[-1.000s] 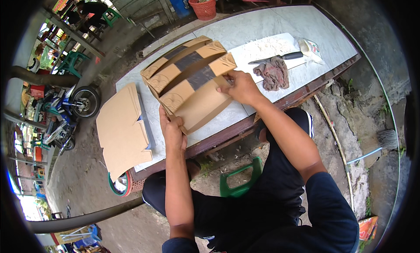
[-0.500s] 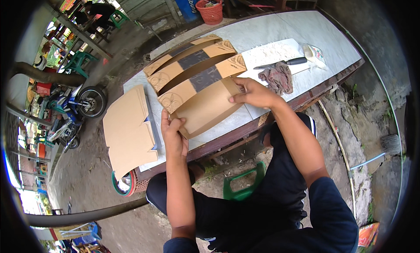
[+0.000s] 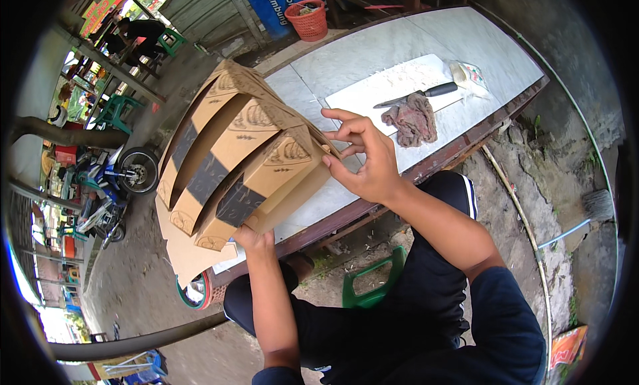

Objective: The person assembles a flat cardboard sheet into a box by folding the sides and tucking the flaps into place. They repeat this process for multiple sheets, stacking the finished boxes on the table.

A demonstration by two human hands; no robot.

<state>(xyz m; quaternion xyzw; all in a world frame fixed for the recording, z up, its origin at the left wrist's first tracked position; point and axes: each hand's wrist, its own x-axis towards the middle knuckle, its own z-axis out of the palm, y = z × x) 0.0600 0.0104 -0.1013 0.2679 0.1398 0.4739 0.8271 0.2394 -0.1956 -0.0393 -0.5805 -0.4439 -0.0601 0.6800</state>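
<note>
Several nested brown cardboard boxes, printed with dark bands and leaf drawings, are tilted up over the left end of the table. My left hand grips the near lower edge of the nearest one, its fingers mostly hidden behind the cardboard. At the right end of the boxes, my right hand has its thumb and bent fingers about a corner, the index finger lifted away. Flat cardboard sheets lie partly hidden below the boxes.
A white board on the marble-topped table carries a black-handled knife, a crumpled cloth and a plastic bag. A red basket stands beyond, and a green stool is below the near edge.
The boxes have been raised, turned and shifted left, covering much of the flat sheets. My left hand has moved down under the near edge; my right hand has moved left to the end corner.
</note>
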